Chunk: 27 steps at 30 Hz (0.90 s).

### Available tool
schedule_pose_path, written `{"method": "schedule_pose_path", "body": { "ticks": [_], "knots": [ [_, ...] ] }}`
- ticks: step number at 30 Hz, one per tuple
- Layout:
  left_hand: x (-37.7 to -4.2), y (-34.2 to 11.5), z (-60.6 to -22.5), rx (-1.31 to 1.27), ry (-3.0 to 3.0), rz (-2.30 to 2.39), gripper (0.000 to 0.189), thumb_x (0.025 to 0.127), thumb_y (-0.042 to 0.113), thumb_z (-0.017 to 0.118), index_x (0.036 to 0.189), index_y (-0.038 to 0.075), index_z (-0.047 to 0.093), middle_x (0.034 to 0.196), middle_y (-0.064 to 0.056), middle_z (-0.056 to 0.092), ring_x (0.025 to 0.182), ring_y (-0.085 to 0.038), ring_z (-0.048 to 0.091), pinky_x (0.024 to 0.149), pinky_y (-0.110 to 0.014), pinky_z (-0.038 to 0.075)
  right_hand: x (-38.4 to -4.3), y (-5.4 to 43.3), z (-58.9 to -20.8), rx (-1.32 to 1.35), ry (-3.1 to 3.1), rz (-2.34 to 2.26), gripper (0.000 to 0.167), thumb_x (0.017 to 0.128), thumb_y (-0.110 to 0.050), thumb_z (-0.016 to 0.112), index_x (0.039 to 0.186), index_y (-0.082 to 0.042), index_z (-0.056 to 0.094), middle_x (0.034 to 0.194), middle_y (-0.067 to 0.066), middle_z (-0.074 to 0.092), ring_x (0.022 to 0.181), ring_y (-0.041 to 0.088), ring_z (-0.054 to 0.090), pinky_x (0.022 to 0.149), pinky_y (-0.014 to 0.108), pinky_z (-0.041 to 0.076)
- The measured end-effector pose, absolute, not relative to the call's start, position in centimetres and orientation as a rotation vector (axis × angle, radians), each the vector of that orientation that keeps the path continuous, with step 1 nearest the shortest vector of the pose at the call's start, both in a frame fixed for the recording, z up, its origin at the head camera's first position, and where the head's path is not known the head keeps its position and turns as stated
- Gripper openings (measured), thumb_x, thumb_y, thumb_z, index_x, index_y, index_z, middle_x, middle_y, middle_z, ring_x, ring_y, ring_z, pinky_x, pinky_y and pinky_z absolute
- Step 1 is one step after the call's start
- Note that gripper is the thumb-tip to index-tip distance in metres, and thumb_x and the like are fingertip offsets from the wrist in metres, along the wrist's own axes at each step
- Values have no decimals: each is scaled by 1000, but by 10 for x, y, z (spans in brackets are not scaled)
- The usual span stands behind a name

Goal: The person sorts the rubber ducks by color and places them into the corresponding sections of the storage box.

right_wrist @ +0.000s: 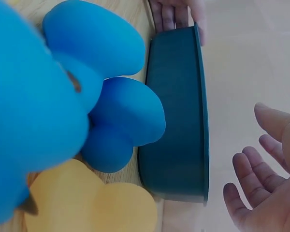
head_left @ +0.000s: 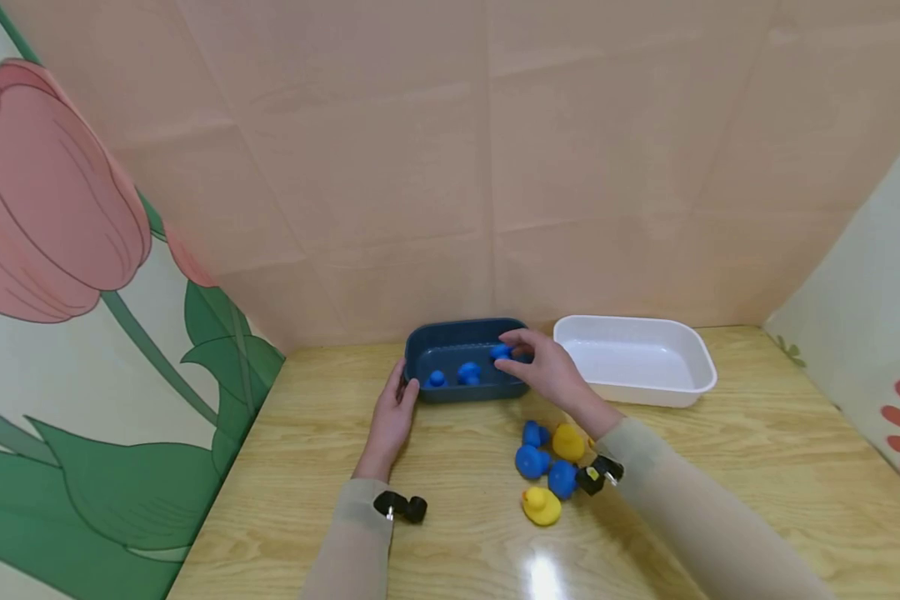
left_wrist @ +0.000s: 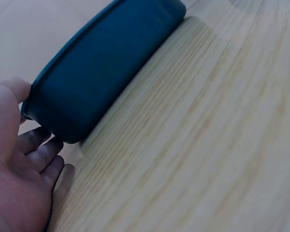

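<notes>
My left hand (head_left: 392, 417) holds the left end of a dark blue tray (head_left: 457, 395), thumb at the rim and other fingers against the end wall. Inside that tray lie several small blue rubber ducks, among them a left one (head_left: 437, 379) and a middle one (head_left: 469, 373). Over its right end reaches my right hand (head_left: 543, 367), thumb and fingers spread. A third blue duck (head_left: 499, 352) shows between those fingertips in the head view. From the right wrist, the right hand (right_wrist: 268, 179) has its fingers apart beside the rim, with nothing visible between them.
A white tray (head_left: 645, 390) stands right of the dark one. In front, below my right forearm, several blue ducks (head_left: 531, 462) cluster with an orange-yellow duck (head_left: 567, 442) and a yellow duck (head_left: 542, 506). Behind both trays rises a pinkish covered wall (head_left: 420, 167).
</notes>
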<state>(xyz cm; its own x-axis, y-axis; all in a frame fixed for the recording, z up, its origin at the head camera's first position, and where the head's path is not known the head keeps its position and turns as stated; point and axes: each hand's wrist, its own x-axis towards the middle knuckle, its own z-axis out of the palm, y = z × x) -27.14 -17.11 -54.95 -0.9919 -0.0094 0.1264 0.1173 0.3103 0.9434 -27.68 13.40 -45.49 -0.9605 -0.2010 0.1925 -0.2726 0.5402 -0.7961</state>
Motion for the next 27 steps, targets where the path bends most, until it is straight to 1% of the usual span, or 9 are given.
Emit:
{"method": "schedule_pose_path", "body": {
  "ticks": [2,5,10,12,15,21,24,27],
  "knots": [
    [-271,-171,-550,-101,-2457,-1783,69,118,48,52,176,19,31,180,-7,30,162,-32,35,131,-50,32,-276,135,-455,420,-2680,1409,46,104,-23,82,145,-7,69,142,18,69,128,42,66,103,56,59],
    [-271,-171,-550,-99,-2459,-1790,68,118,48,51,177,21,30,180,-5,29,162,-31,34,131,-49,31,-274,137,-456,430,-2671,1399,45,103,-22,83,144,-7,69,140,16,70,127,41,67,104,56,58],
    [-272,-171,-550,-91,-2462,-1790,63,120,39,51,177,22,30,180,-6,29,163,-32,33,131,-50,30,-268,141,-454,458,-2658,1389,44,102,-21,84,142,-7,70,138,13,71,125,41,68,105,57,57],
    [-272,-171,-549,-91,-2457,-1796,62,120,35,52,176,22,31,180,-7,30,163,-33,34,131,-51,30,-266,142,-453,470,-2653,1387,44,102,-21,84,141,-7,71,138,14,71,124,41,68,106,59,56],
    [-272,-171,-549,-101,-2454,-1799,61,120,33,52,176,22,31,180,-7,30,162,-33,34,131,-52,30,-262,143,-451,489,-2648,1374,43,101,-20,85,140,-6,71,138,17,70,123,41,69,106,62,56],
    [-271,-172,-549,-91,-2465,-1794,64,119,44,52,176,25,31,180,-4,30,162,-30,35,131,-48,31,-252,147,-447,494,-2656,1370,43,101,-20,85,140,-7,72,141,15,70,123,37,68,107,60,56],
    [-271,-173,-549,-98,-2469,-1792,66,118,48,51,177,26,30,180,-3,29,163,-30,34,132,-48,30,-248,149,-447,509,-2652,1371,43,101,-19,85,139,-6,72,141,15,69,123,37,68,109,61,55],
    [-272,-174,-549,-104,-2473,-1788,69,117,53,51,177,26,29,180,-3,28,163,-30,33,132,-48,30,-243,152,-447,531,-2654,1357,42,102,-20,84,140,-7,72,140,13,70,123,36,68,110,62,54]
  ]
}}
